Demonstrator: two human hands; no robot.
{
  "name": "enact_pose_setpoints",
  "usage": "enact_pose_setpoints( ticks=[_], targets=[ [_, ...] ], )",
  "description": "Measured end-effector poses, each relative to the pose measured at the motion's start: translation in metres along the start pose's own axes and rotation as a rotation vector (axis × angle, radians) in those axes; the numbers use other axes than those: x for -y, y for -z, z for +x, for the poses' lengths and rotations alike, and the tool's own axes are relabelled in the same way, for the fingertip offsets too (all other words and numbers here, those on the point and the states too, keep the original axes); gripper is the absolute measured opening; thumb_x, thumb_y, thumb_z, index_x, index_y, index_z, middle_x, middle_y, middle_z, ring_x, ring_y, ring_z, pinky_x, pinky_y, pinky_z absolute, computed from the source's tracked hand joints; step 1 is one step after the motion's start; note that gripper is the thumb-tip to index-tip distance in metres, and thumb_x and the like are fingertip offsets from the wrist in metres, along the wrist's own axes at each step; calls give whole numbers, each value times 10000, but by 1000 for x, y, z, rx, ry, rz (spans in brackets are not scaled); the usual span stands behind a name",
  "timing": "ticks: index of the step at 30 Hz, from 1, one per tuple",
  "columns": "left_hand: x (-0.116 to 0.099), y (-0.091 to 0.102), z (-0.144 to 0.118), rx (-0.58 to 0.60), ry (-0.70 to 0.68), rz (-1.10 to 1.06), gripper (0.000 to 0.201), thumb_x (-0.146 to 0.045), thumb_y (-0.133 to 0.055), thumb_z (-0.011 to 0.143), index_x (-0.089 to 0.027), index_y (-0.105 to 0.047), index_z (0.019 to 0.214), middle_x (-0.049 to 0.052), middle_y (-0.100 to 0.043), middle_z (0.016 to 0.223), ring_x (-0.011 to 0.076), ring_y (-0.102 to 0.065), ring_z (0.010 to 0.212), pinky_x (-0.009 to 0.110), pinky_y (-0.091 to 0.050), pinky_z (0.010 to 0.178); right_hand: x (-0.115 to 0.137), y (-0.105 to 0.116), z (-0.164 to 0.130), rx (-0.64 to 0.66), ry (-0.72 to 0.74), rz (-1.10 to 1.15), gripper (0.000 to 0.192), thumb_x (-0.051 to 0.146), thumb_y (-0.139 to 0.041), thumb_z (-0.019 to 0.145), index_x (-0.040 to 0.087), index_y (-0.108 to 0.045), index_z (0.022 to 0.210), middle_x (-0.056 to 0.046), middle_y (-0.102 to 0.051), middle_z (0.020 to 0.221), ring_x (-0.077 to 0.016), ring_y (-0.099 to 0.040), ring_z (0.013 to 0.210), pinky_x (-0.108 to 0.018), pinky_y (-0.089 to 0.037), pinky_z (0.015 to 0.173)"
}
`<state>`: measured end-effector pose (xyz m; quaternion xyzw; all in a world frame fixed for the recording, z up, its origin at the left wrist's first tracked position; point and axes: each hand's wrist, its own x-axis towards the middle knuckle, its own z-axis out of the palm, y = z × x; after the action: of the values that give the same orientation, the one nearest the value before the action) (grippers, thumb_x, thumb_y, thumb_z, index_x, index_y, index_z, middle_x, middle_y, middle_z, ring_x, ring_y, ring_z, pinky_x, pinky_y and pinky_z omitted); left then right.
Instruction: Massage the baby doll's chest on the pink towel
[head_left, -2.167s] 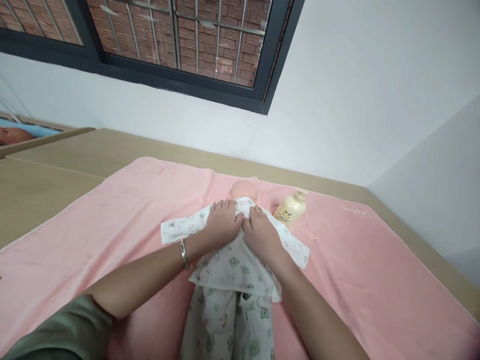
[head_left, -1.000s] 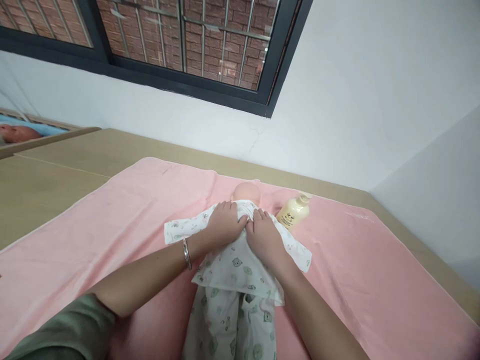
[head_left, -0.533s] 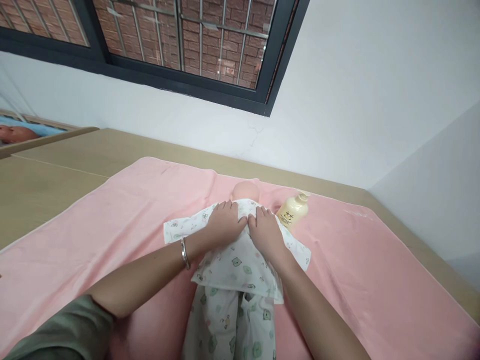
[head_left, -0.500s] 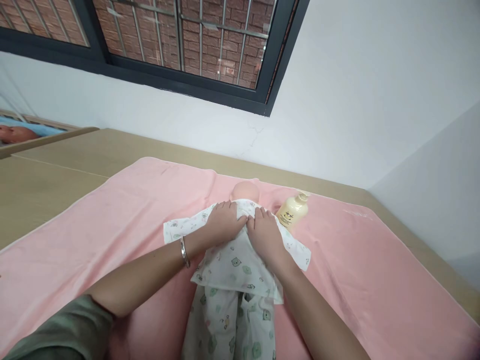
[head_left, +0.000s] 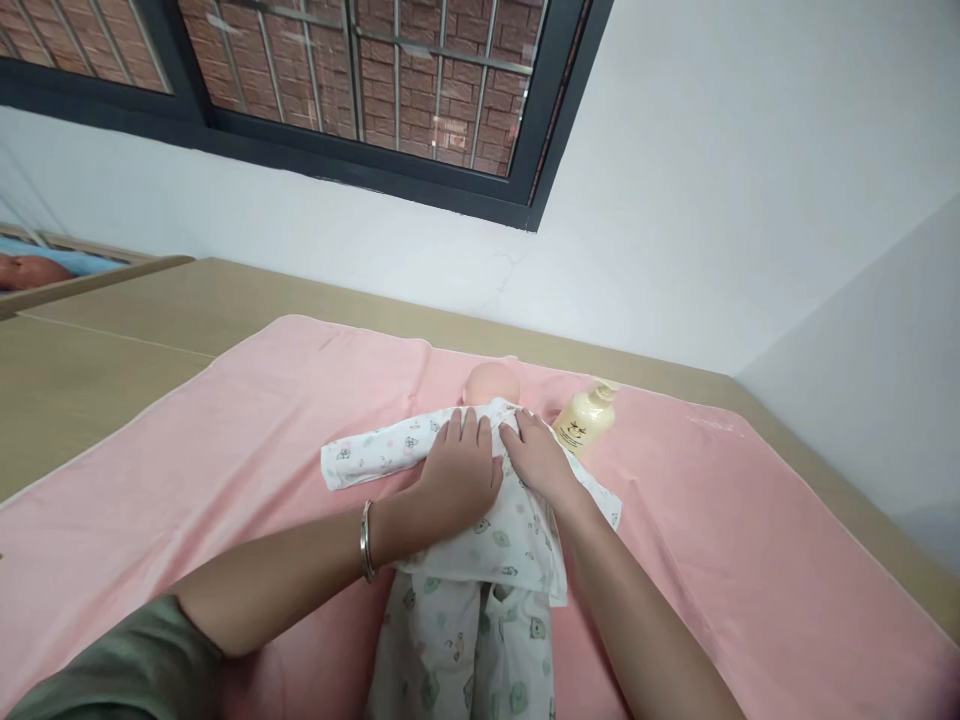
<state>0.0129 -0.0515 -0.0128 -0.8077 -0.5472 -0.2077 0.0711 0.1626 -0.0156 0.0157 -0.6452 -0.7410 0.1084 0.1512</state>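
A baby doll lies on its back, its bald head (head_left: 491, 383) toward the wall. It wears a white printed baby shirt (head_left: 517, 545) with long sleeves stretched out sideways, and matching trousers (head_left: 435, 650). My left hand (head_left: 461, 480) is open and lies flat on the shirt's chest, fingers pointing toward the collar. Close beside it, my right hand (head_left: 541, 458) is at the collar and shoulder, thumb and fingers closed on the shirt fabric. Its palm side is hidden. The doll's arms and legs are covered by the clothes.
A pale yellow pump bottle (head_left: 586, 420) stands on the pink blanket (head_left: 712, 560) just beyond the shirt's right sleeve. Wood-coloured tabletop (head_left: 97, 370) borders the blanket. Behind are a white wall and barred window (head_left: 405, 80). Another doll (head_left: 34, 272) lies at far left.
My left hand has moved from the collar down and slightly right over the chest, its fingers straighter. The left sleeve lies straighter and more exposed. My right hand has shifted slightly at the collar.
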Motion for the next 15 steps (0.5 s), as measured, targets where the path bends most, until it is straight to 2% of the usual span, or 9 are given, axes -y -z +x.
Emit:
enact_pose_setpoints(
  ticks=[2,4,7,11,15],
  targets=[
    [3,2,1,11,-33,-32,449,-274,-406,1004,-37,-557,1355,264,-592,1422,389,-523,1357,532,-406,1110,4,-1,-1,-22,1,-37,400,340,-359,1062,137,-653,1242,-170,-667,1349,-268,-581,1261,-363,-387,1082],
    [12,4,9,61,-28,-97,365,-261,-385,1008,-86,-629,1215,222,-677,1255,348,-603,1221,500,-452,1047,12,-2,-7,-23,-9,-93,411,315,-350,1064,118,-639,1279,-189,-647,1380,-280,-564,1294,-384,-372,1109],
    [27,3,26,130,74,-196,314,-295,-390,1013,-130,-651,1073,171,-709,1074,298,-655,1036,441,-498,933,27,-3,-22,-7,-15,-158,449,267,-328,1064,73,-582,1379,-215,-597,1455,-293,-515,1376,-401,-342,1158],
    [34,-4,35,119,151,-224,313,-324,-411,1009,-121,-636,1086,164,-706,1093,299,-647,1047,432,-485,949,40,-3,-39,8,0,-196,503,245,-315,1064,48,-473,1499,-215,-516,1551,-303,-407,1487,-401,-325,1185],
    [30,-11,30,72,113,-173,306,-329,-406,1016,-133,-636,1060,162,-706,1068,306,-643,1020,450,-477,953,33,3,-32,51,-18,-97,474,305,-312,1073,106,-547,1434,-185,-569,1505,-306,-474,1428,-409,-386,1128]
  ],
)
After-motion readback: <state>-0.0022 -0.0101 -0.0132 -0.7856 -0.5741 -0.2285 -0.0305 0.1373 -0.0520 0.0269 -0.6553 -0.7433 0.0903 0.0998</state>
